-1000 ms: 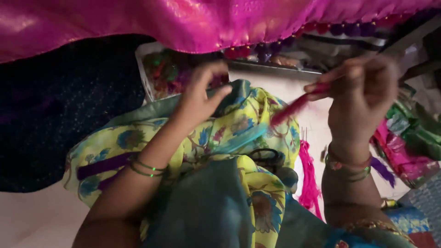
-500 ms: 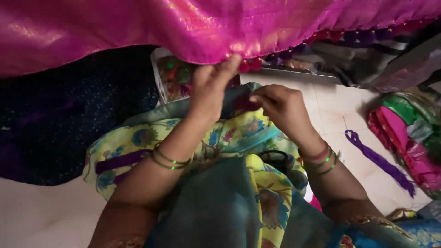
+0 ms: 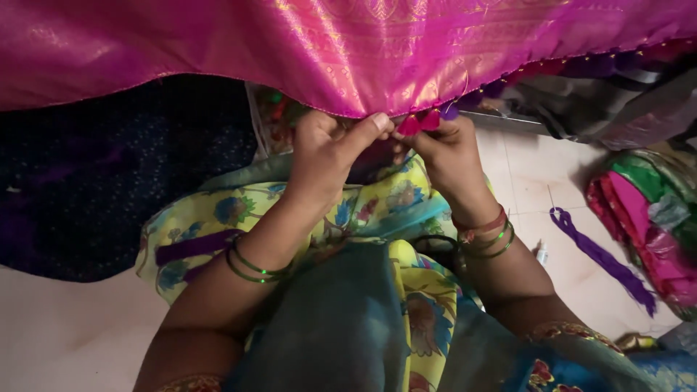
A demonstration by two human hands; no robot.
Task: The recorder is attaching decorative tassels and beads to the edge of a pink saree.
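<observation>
Your left hand [image 3: 323,149] is raised to the hem of the pink cloth [image 3: 348,43] that hangs across the top of the view. Its grip is pressed together: the thumb lies flat against the fingers and pinches the hem between them. Your right hand [image 3: 449,149] is just beside it, touching it at the fingertips, and its grip is also closed, pinching a small red tassel [image 3: 417,123] at the same hem. A purple tassel [image 3: 450,111] hangs from the hem just right of it.

Behind your hands there is a tray [image 3: 265,120] on the floor (mostly hidden by the cloth and your left hand). It holds small colourful things, red and green, but they are too blurred to tell what they are.

Under your forearms lies your lap in a yellow flowered fabric [image 3: 377,210]. Green bangles [image 3: 250,265] sit on your left wrist, and green and red ones on the right.

On the tiled floor [image 3: 537,181] to your right lies a bundle of purple thread [image 3: 599,254], well apart from your hands. Further right is a heap of pink and green fabric [image 3: 653,218]. To your left lies a dark cloth [image 3: 109,181].
</observation>
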